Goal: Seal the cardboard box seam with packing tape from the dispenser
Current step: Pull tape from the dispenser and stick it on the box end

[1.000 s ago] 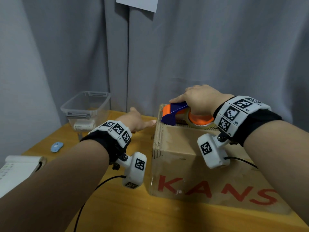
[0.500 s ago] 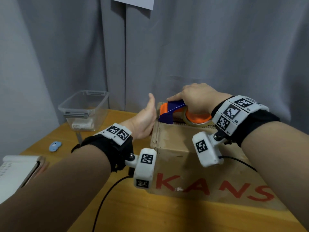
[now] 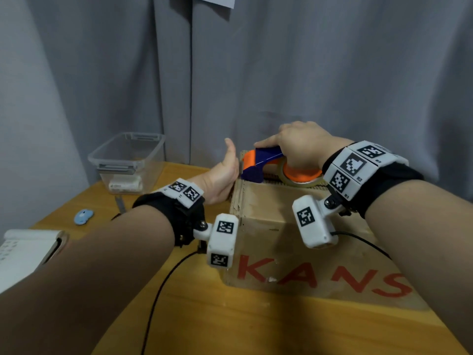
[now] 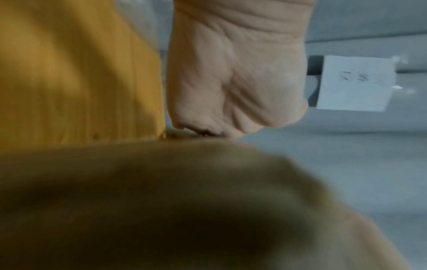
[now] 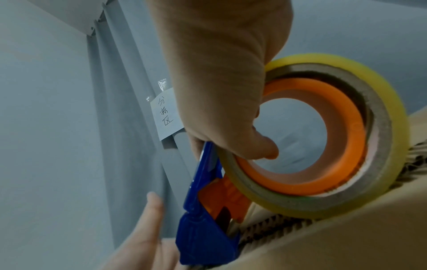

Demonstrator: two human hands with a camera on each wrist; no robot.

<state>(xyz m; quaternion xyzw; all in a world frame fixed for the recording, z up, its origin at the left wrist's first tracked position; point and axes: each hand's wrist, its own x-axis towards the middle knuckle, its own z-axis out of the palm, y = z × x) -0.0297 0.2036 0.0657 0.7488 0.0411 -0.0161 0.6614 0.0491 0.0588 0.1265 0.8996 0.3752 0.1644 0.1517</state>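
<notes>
While the right hand (image 3: 302,147) curls its fingers (image 5: 261,149) through the orange core of the tape roll (image 5: 323,138) and around the blue handle, it grips the tape dispenser (image 3: 263,165) and holds it down on the top of the cardboard box (image 3: 281,226), at the box's far left corner. The dispenser's blue and orange nose points left, reaching the box's left edge, and the yellowish roll rests on the corrugated top. Just beside that nose, the left hand (image 3: 222,180) stands upright against the box's left side, thumb raised and palm toward the cardboard; its fingers lie hidden behind the hand, and the left wrist view is too blurred to settle it, so whether they are straight or bent cannot be told, though they seem to hold nothing. The box, printed with red letters, sits on the wooden table (image 3: 230,324). Farther left stand a clear plastic bin (image 3: 128,160) and a small blue object (image 3: 83,216), before a grey curtain (image 3: 332,73).
</notes>
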